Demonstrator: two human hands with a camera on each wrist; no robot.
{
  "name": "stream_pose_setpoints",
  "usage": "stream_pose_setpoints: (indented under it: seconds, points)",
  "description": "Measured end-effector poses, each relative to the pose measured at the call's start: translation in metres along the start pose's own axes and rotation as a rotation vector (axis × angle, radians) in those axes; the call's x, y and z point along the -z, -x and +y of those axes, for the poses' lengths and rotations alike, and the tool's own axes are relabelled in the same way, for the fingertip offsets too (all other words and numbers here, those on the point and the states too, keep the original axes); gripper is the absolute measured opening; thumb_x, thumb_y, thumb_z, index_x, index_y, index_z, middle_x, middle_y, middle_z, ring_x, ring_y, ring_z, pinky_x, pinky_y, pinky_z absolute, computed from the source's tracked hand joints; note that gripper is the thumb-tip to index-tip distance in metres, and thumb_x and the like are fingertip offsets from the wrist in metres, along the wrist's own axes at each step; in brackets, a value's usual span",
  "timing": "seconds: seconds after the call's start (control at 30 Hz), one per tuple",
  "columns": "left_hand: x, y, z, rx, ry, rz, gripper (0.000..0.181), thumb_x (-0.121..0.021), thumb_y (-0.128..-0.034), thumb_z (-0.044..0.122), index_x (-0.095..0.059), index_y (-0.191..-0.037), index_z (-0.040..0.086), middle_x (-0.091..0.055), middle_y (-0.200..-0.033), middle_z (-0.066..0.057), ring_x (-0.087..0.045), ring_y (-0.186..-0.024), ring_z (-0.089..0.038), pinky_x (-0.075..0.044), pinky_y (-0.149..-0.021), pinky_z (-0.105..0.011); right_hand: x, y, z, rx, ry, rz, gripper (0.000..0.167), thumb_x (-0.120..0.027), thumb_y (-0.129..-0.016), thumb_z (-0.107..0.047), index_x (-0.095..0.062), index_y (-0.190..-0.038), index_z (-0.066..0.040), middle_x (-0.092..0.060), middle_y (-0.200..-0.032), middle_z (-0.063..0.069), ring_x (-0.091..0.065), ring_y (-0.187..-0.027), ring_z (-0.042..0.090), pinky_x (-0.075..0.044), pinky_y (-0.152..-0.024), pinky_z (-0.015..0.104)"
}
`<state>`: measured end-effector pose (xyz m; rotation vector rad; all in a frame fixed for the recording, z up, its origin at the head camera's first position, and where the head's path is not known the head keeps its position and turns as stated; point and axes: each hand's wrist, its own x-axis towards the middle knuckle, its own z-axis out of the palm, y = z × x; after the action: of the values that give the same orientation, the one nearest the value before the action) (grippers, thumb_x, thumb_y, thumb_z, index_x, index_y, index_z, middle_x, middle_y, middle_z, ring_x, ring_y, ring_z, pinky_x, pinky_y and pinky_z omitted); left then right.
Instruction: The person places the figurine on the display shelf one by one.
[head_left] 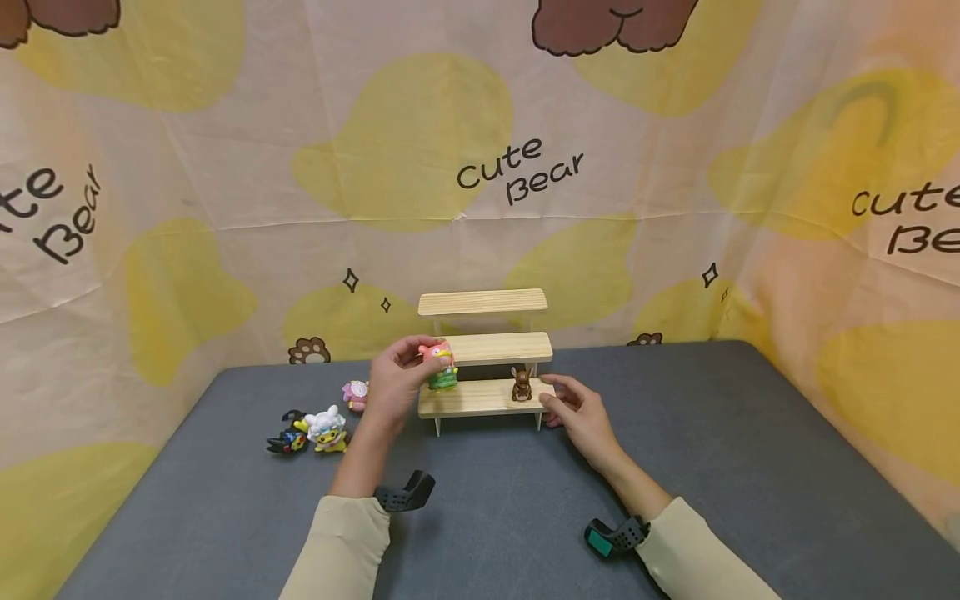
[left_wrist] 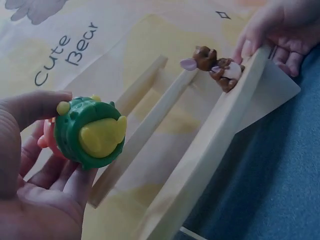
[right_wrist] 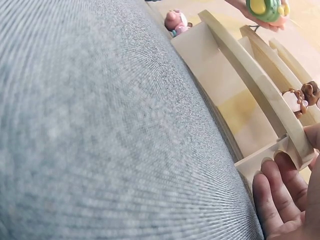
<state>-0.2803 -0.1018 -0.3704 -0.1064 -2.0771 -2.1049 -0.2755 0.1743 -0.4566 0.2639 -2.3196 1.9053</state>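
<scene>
My left hand (head_left: 397, 379) holds a pink and green toy figurine (head_left: 442, 367) between thumb and fingers, above the left part of the lowest step of a wooden three-step display stand (head_left: 480, 402). In the left wrist view the figurine's green base with its yellow underside (left_wrist: 102, 135) faces the camera. My right hand (head_left: 581, 417) grips the right end of that lowest step; in the right wrist view its fingers (right_wrist: 280, 192) curl below the board beside the end support. A brown figurine with long ears (head_left: 522, 385) stands upright on the same step, near the right hand.
Left of the stand, on the grey tabletop (head_left: 225, 517), are a pink figurine (head_left: 356, 395), a white and yellow figurine (head_left: 327, 430) and a black figurine (head_left: 288, 437). The stand's middle step (head_left: 502, 347) and top step (head_left: 483, 302) rise behind. A printed cloth (head_left: 405, 142) hangs at the back.
</scene>
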Motion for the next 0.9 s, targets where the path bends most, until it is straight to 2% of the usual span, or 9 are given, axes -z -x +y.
stream_pose_setpoints:
  seconds: [0.1,0.23,0.37,0.53,0.63,0.73,0.9]
  points:
    - [-0.005,0.000,-0.002,-0.029,0.006,-0.001,0.036,-0.079,-0.0819,-0.002,-0.067,-0.116,-0.004,-0.074,-0.106,-0.005,-0.066,-0.093,-0.007,-0.054,-0.080,-0.016,0.000,0.001,0.000,0.000,0.003,0.002,0.038,-0.068,-0.098,-0.020,-0.063,-0.134,-0.009,-0.066,-0.090,0.017,-0.070,-0.074,0.016,-0.060,-0.069,0.028]
    - [-0.009,0.001,-0.003,-0.059,-0.056,-0.002,0.034,-0.080,-0.0827,0.002,-0.070,-0.115,0.001,-0.074,-0.118,-0.014,-0.066,-0.100,-0.012,-0.053,-0.082,-0.017,0.000,0.001,0.000,0.001,0.008,0.002,0.038,-0.068,-0.098,-0.019,-0.063,-0.134,-0.009,-0.067,-0.092,0.018,-0.070,-0.075,0.016,-0.060,-0.070,0.027]
    - [-0.011,0.001,-0.004,-0.078,-0.156,-0.027,0.035,-0.080,-0.0841,0.007,-0.072,-0.118,0.008,-0.073,-0.124,-0.012,-0.066,-0.109,-0.020,-0.051,-0.085,-0.019,0.000,0.001,-0.001,0.007,0.005,-0.003,0.039,-0.067,-0.098,-0.020,-0.062,-0.135,-0.008,-0.066,-0.091,0.017,-0.070,-0.075,0.016,-0.060,-0.070,0.028]
    - [-0.014,0.001,-0.006,-0.117,-0.238,-0.074,0.035,-0.081,-0.0844,0.011,-0.075,-0.119,0.012,-0.073,-0.122,-0.011,-0.068,-0.111,-0.024,-0.051,-0.086,-0.022,0.000,0.001,0.000,0.007,0.004,0.000,0.038,-0.068,-0.098,-0.019,-0.063,-0.134,-0.008,-0.066,-0.090,0.015,-0.070,-0.074,0.017,-0.060,-0.069,0.028]
    - [-0.017,0.001,-0.008,-0.150,-0.234,-0.121,0.037,-0.080,-0.0847,0.007,-0.073,-0.121,0.008,-0.072,-0.124,-0.014,-0.068,-0.112,-0.026,-0.053,-0.088,-0.022,0.001,0.001,0.001,0.010,0.004,0.002,0.038,-0.068,-0.098,-0.018,-0.063,-0.134,-0.008,-0.066,-0.089,0.015,-0.070,-0.073,0.017,-0.060,-0.069,0.028]
    - [-0.020,0.001,-0.011,-0.176,-0.195,-0.152,0.039,-0.077,-0.0845,-0.001,-0.071,-0.123,0.002,-0.068,-0.127,-0.018,-0.068,-0.116,-0.029,-0.054,-0.092,-0.021,0.001,0.002,0.000,0.015,0.003,0.000,0.039,-0.067,-0.098,-0.019,-0.062,-0.134,-0.007,-0.067,-0.090,0.016,-0.070,-0.073,0.017,-0.060,-0.068,0.028]
    - [-0.023,0.002,-0.011,-0.187,-0.168,-0.152,0.038,-0.076,-0.0836,-0.005,-0.071,-0.121,0.000,-0.065,-0.126,-0.018,-0.067,-0.118,-0.030,-0.055,-0.095,-0.023,0.001,0.001,-0.001,0.023,0.003,-0.008,0.039,-0.067,-0.098,-0.020,-0.062,-0.135,-0.007,-0.067,-0.091,0.020,-0.070,-0.074,0.017,-0.059,-0.069,0.028]
